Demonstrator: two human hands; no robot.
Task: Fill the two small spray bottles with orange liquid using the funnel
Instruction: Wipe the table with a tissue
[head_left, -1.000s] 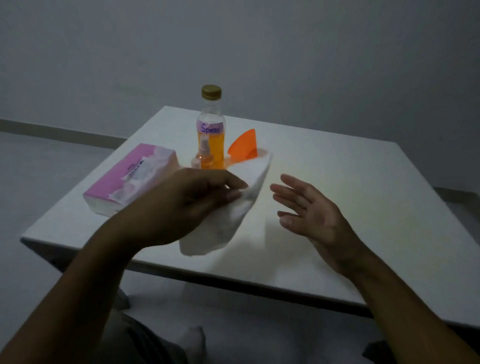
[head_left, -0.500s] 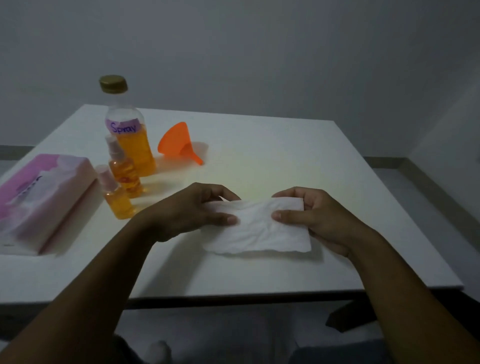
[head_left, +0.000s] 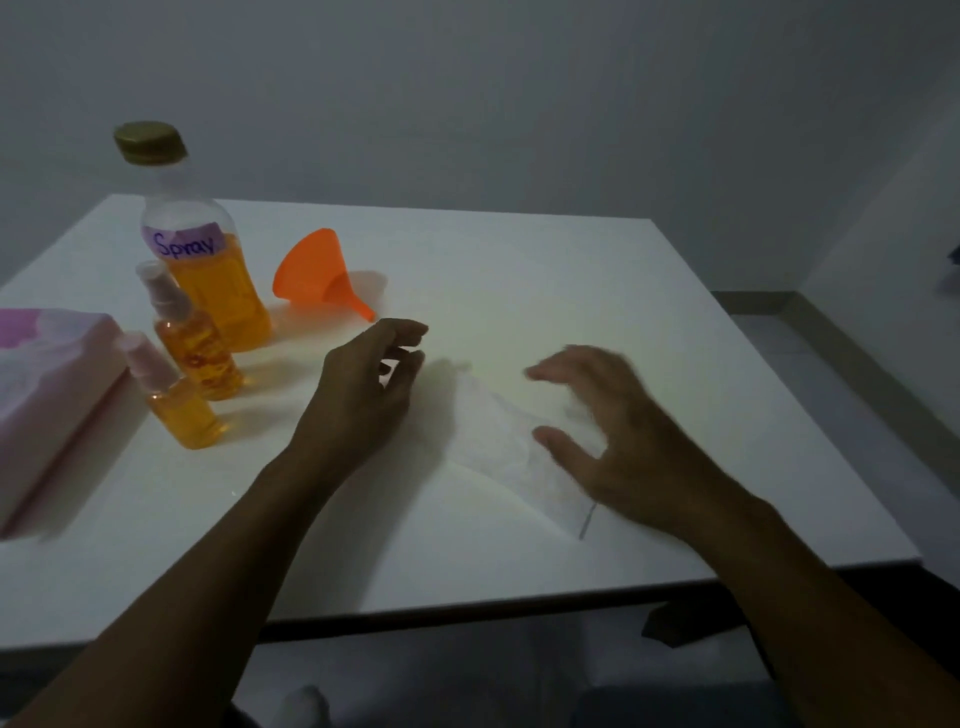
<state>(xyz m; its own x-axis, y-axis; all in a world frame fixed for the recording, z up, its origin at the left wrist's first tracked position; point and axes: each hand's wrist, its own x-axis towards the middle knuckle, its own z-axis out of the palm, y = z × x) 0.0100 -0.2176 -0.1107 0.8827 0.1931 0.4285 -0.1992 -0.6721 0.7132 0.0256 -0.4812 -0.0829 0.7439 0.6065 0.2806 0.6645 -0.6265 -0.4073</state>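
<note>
Two small spray bottles with pink caps hold orange liquid: the nearer small spray bottle (head_left: 179, 402) and the farther small spray bottle (head_left: 195, 340) stand at the left of the white table (head_left: 545, 260). Behind them is a large bottle (head_left: 200, 249) labelled "Spray", gold cap on, part full of orange liquid. An orange funnel (head_left: 319, 273) lies on its side to its right. My left hand (head_left: 363, 389) hovers with fingers curled apart, holding nothing. My right hand (head_left: 613, 436) is spread over a white tissue (head_left: 498, 441) lying flat on the table; it is blurred.
A pink tissue box (head_left: 47, 395) lies at the left table edge. The table's front edge runs below my forearms, with floor and a dark table leg (head_left: 670, 626) beneath. A grey wall stands behind.
Both hands held the tissue half a second ago; now they have let go and lifted apart, and the tissue lies on the table. The view has swung slightly.
</note>
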